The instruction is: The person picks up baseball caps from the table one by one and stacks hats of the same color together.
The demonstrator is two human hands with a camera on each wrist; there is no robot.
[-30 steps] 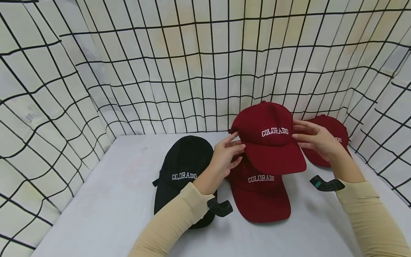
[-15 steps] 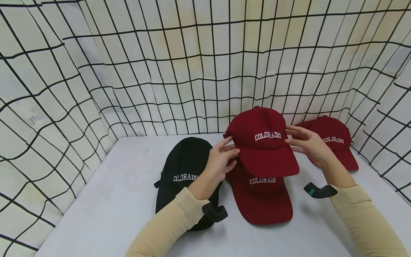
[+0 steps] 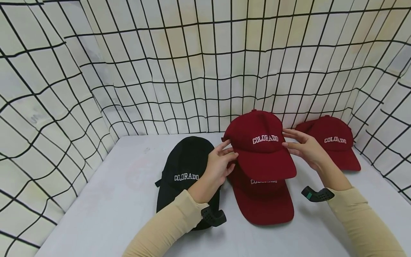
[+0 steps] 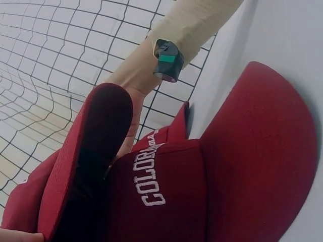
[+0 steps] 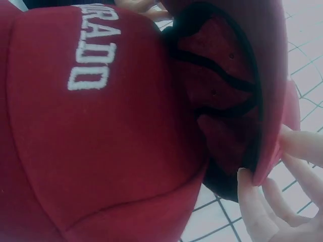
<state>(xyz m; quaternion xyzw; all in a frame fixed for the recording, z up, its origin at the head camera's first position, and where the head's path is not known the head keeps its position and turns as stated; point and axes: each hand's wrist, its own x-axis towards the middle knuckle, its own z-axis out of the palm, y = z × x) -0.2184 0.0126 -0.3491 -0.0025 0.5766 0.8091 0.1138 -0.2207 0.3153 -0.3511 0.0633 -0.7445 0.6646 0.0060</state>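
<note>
Between both hands is a red baseball cap point(image 3: 255, 132) lettered COLORADO, held tilted over a second red cap point(image 3: 265, 205) that lies on the white surface. The left hand point(image 3: 219, 165) pinches the upper cap's left side near the brim. On its right side, the right hand point(image 3: 307, 149) grips the edge; in the right wrist view a fingertip point(image 5: 246, 176) goes under the rim while other fingers stay outside. The upper cap's hollow inside point(image 5: 227, 65) faces the lower cap's crown point(image 5: 101, 136). Most of that crown is hidden in the head view.
A black COLORADO cap point(image 3: 187, 160) lies to the left, partly behind the left forearm. Another red cap point(image 3: 332, 139) sits at the back right, behind the right hand. Black netting point(image 3: 179, 82) over white walls encloses the white tabletop point(image 3: 106, 200) at the back and sides.
Both hands have brought the upper red cap left and down, so it now overlaps part of the lower cap's lettering. The red cap at the back right shows more fully.
</note>
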